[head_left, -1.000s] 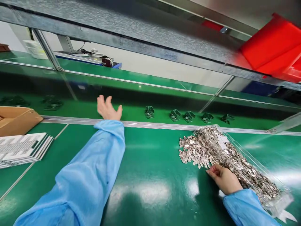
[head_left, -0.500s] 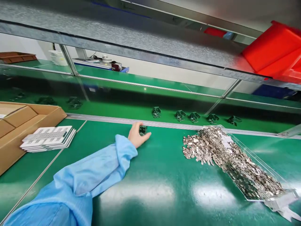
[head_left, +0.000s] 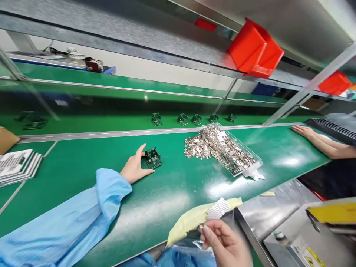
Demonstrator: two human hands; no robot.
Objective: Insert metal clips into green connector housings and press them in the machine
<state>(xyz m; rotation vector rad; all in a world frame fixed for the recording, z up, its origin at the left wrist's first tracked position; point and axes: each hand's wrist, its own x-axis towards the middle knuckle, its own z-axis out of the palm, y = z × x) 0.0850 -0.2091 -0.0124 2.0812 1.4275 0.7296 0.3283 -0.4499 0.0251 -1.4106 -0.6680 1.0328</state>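
My left hand (head_left: 135, 166) is open on the green worktop, thumb and forefinger spread beside a small dark-green circuit board assembly (head_left: 152, 158) that stands like an open box. Near the front edge, my right hand (head_left: 225, 241) pinches a small metal piece (head_left: 200, 227) between thumb and fingertips. Just behind it lie a yellow sheet (head_left: 185, 222), a clear plastic bag (head_left: 191, 250) and a white ridged piece (head_left: 218, 208). A heap of small metal pieces (head_left: 198, 146) spills out of a clear tray (head_left: 247, 152) in mid-worktop.
Several similar board assemblies (head_left: 183, 119) appear along the back. Stacked white panels (head_left: 18, 167) and a cardboard box (head_left: 7, 141) are on the left. Red bins (head_left: 256, 52) sit on the overhead shelf. Another person's hand (head_left: 303, 131) rests at the far right, beyond a metal post (head_left: 308, 89).
The view has swung right, bringing my right hand and another person into sight. My left hand has come nearer with the board assembly, and its fingers now stand apart beside it.
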